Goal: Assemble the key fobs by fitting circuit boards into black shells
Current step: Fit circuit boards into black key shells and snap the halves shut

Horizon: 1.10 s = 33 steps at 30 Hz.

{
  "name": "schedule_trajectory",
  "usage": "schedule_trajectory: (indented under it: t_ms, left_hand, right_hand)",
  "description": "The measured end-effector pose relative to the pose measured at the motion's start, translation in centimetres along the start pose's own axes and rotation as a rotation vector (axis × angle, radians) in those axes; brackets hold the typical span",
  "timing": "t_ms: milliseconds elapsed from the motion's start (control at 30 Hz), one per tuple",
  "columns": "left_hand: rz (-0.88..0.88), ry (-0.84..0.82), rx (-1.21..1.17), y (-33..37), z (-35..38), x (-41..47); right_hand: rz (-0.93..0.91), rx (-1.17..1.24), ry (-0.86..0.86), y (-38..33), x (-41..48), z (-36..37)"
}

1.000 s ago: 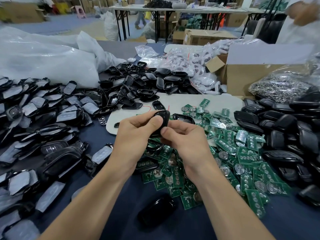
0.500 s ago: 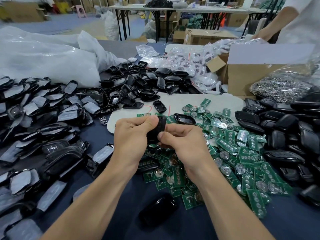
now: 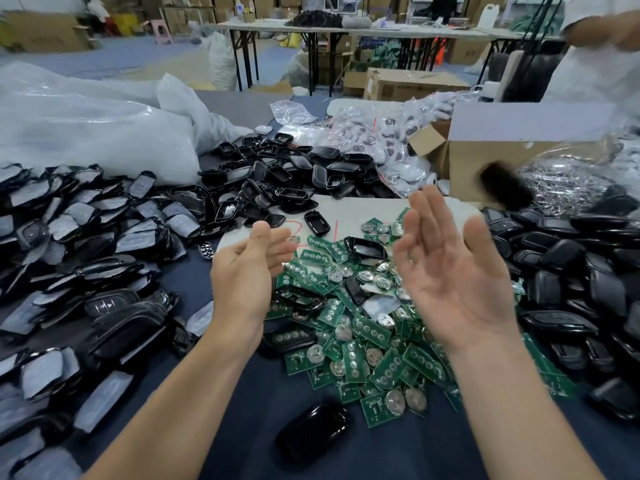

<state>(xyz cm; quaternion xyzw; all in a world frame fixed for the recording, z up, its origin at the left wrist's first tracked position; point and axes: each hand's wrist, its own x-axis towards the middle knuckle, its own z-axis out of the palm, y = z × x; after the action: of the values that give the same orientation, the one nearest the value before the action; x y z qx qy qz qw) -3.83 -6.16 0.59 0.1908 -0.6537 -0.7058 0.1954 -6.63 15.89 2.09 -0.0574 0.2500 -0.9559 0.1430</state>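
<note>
Hard to make out: a black fob-shaped thing (image 3: 504,187) is smeared by motion blur in front of the cardboard box (image 3: 485,161). I cannot tell whether it touches anything. The right hand (image 3: 450,261) is also slightly blurred. A second person (image 3: 602,39) is cut off at the upper right edge, with only a pale garment and a forearm showing. The box interior is hidden behind its flaps, so its contents are unknown.

Hands: both are raised above the table (image 3: 242,393), palms turned inward, holding nothing. The left hand (image 3: 242,268) has loosely bent fingers and its thumb up. The right hand's fingers are straight and spread.

Containers: a clear bag (image 3: 568,181) beside the box holds silvery metal bits too fine to identify. Small clear bags (image 3: 374,140) left of the box hold dark-and-white pieces. A big white plastic sack (image 3: 86,133) lies far left, its contents unseen.

Task parts, loose on the table:
- The green circuit boards (image 3: 360,327) are heaped beneath and between the hands, some with round silver cells.
- One open black shell (image 3: 365,247) lies on top of that heap.
- Open shells (image 3: 277,181) are piled behind it.
- Closed black shells (image 3: 571,268) are piled on the right.
- Film-covered pieces (image 3: 86,237) are piled on the left.
- A closed glossy fob (image 3: 311,434) lies alone near the bottom, between the forearms.
</note>
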Motion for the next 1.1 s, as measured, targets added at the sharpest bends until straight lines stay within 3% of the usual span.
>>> schedule_trajectory:
  t_ms: [67,167,300,400,500,567,667,800,867,1000,1100]
  left_hand:
    - [-0.007,0.023,0.019,0.0,0.0,0.3]
    - [-0.001,0.049,0.039,-0.1,-0.1,0.7]
    - [0.020,0.118,0.049,-0.3,-0.7,1.3]
    - [0.022,0.164,0.017,-0.2,-1.2,1.9]
    - [0.015,0.188,0.002,-0.2,-1.4,2.3]
    - [0.004,0.194,-0.003,-0.1,-1.5,2.5]
    - [-0.009,0.184,-0.010,-0.1,-1.6,2.6]
    - [0.009,0.127,0.045,0.3,-1.4,2.2]
    - [0.107,0.035,0.153,0.5,-1.2,1.6]
    - [0.343,-0.343,0.402,-0.2,-0.2,-0.3]
    - [0.366,-0.374,0.473,-1.1,0.3,-0.7]
  right_hand:
    - [0.001,-0.152,0.057,0.0,0.2,-0.2]
    - [0.052,-0.576,0.263,1.8,1.0,0.5]
    - [-0.094,-1.198,0.342,3.5,2.8,1.8]
    - [-0.142,-1.675,0.267,4.1,5.2,2.4]
    - [0.077,-2.113,0.061,5.0,7.3,2.8]
    - [0.124,-2.293,-0.042,5.6,7.8,3.0]
    - [0.016,-2.238,-0.014,5.8,7.4,2.6]
    - [-0.223,-1.887,0.195,5.8,5.3,1.8]
    - [-0.356,-1.631,0.235,6.1,4.0,1.7]
    - [-0.312,-1.169,0.308,7.0,1.9,2.1]
    - [-0.222,-1.070,0.288,7.5,1.5,2.7]
